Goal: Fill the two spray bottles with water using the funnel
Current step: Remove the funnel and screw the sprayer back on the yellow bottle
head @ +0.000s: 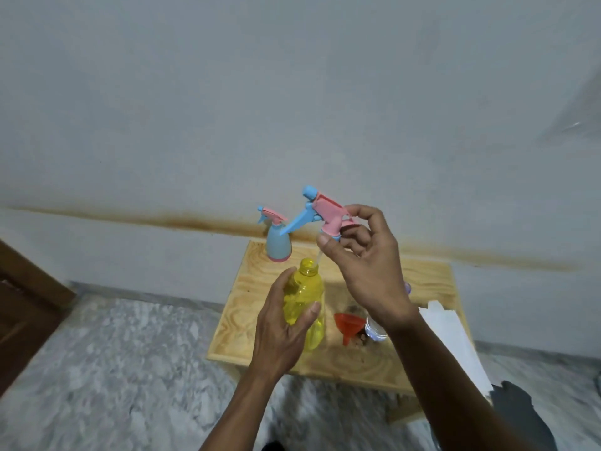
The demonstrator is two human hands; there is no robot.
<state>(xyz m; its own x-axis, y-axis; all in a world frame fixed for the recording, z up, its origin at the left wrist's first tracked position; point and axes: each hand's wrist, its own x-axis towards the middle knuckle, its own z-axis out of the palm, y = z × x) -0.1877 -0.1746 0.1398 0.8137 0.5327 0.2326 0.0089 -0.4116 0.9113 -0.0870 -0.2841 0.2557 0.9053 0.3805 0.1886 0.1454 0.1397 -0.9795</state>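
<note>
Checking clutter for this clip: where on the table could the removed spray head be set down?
Bare wood shows on the table at the far right behind the right hand, and along the near edge. Crowded: around the funnel, the clear bottle and the yellow bottle.

A plain room in a home, by the look of it. A small plywood table (419, 278) stands against a pale painted wall (292, 92) with a rusty stain band (195, 221), on a grey marbled stone floor (113, 369); dark wooden furniture (29, 304) sits at nine o'clock.
</note>
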